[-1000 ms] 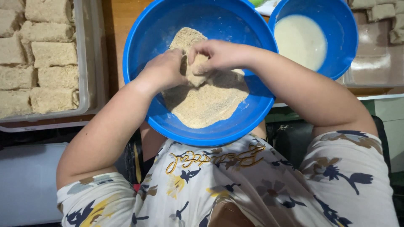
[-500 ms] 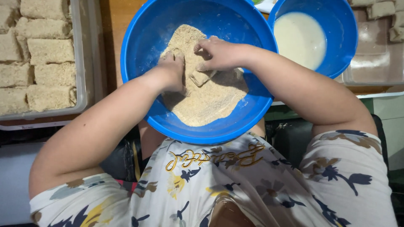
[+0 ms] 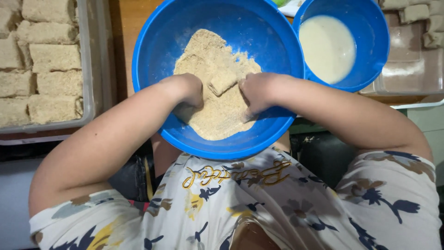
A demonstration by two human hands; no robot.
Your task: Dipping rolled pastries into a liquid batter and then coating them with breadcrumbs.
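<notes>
Large blue bowl (image 3: pixel 157 55) sits at centre frame, its floor covered with a heap of breadcrumbs (image 3: pixel 212 60). A small rectangular piece (image 3: pixel 222 82), fully crumb-coated, lies on the crumbs at mid-bowl, between the two hands.

Left hand (image 3: pixel 187 90): curled, knuckles up, pressed into the crumbs just left of the piece. Fingers are buried or tucked under; whether they grip anything cannot be told.

Right hand (image 3: pixel 255 90): likewise curled, fingertips down in the crumbs, touching or nearly touching the right edge of the piece. Hold not confirmed.

Smaller blue bowl (image 3: pixel 374 51), upper right, touching the large bowl's rim, holds pale batter (image 3: pixel 327 46).

Tray (image 3: pixel 90 69), upper left, carries rows of coated blocks (image 3: pixel 53 58). A clear tray (image 3: pixel 407 74) at far right holds a few more pieces.
</notes>
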